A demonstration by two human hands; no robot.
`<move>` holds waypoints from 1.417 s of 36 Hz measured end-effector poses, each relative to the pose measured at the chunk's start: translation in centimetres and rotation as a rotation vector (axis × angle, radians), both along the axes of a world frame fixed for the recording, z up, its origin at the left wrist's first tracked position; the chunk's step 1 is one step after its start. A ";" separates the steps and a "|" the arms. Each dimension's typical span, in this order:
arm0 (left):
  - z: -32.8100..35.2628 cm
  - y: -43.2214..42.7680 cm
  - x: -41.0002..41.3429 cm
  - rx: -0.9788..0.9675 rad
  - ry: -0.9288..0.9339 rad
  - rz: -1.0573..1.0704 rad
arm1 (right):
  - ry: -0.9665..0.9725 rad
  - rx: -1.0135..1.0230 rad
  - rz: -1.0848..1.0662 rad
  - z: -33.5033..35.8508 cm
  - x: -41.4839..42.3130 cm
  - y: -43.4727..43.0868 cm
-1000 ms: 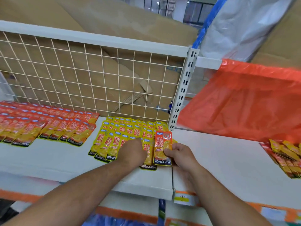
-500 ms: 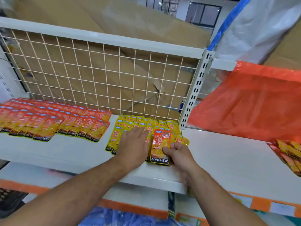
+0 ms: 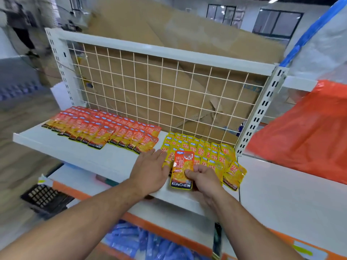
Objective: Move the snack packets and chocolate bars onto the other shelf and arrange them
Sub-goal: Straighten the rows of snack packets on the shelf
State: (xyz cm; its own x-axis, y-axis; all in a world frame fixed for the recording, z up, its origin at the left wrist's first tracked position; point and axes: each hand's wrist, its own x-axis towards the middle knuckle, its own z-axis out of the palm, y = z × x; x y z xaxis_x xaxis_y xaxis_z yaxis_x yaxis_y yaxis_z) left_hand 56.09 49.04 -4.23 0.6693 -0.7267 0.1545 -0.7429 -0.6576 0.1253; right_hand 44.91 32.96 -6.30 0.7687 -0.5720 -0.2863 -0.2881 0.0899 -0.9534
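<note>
Head view, looking down on a white shelf (image 3: 75, 152) with a wire-grid back (image 3: 159, 94). On the left half, overlapping rows of red snack packets (image 3: 105, 128), lying flat. On the right half, just beside them, rows of yellow snack packets (image 3: 206, 149), a few askew at the near right corner. Left hand (image 3: 150, 171) palm down on the shelf, fingers (image 3: 156, 155) straight and relaxed, tips at the left edge of the yellow rows. Right hand (image 3: 203, 180) at the near edge, thumb and curled fingers pinching one orange KONCHEW packet (image 3: 182, 166) above the yellow rows. Further right, a second white shelf (image 3: 281, 194) beneath an orange plastic sheet (image 3: 309, 134).
</note>
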 end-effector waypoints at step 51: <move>-2.8 18.9 30.6 -0.045 0.065 -0.083 | 0.423 -0.644 -0.080 0.2 30.9 20.7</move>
State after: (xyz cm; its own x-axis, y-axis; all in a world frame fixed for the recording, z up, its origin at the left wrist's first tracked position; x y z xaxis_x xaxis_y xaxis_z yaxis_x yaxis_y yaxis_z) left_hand 86.69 67.95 -7.05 0.6168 -0.7734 0.1462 -0.7838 -0.5867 0.2034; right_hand 75.81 53.61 -6.14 0.6172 -0.7745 -0.1387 -0.6555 -0.4086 -0.6352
